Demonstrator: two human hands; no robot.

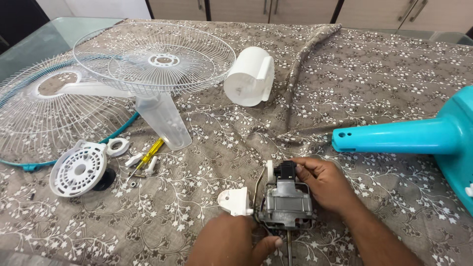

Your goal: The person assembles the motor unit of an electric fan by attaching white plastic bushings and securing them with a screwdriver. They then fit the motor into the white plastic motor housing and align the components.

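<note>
Near the front edge of the table [374,64], on its brown flowered cloth [394,88], both hands grasp a grey fan motor [287,204]. The left hand [231,241] grips the motor's lower left side, thumb curled under its front corner. The right hand [325,184] comes in from the right, its fingers closed on the black part [286,171] at the motor's top. A thin shaft [288,249] runs from the motor toward the front edge. A white bracket [235,201] sits just beside the motor on its left, touching the left hand.

At the right edge lies a turquoise fan stand [409,135], its neck pointing left toward the middle of the table. Toward the back, a white motor cover [250,76] lies on its side. At the left end, two white wire grilles overlap: the upper grille [153,59] rests on clear blades [160,116], the lower grille [34,108] has a turquoise rim and hangs over the glass at the left edge. In front of them lie a round white vented cap [79,169], a white ring nut [118,146], a yellow-handled screwdriver [148,153] and some small white parts [143,165]. A fold in the cloth runs from the back edge to the middle.
</note>
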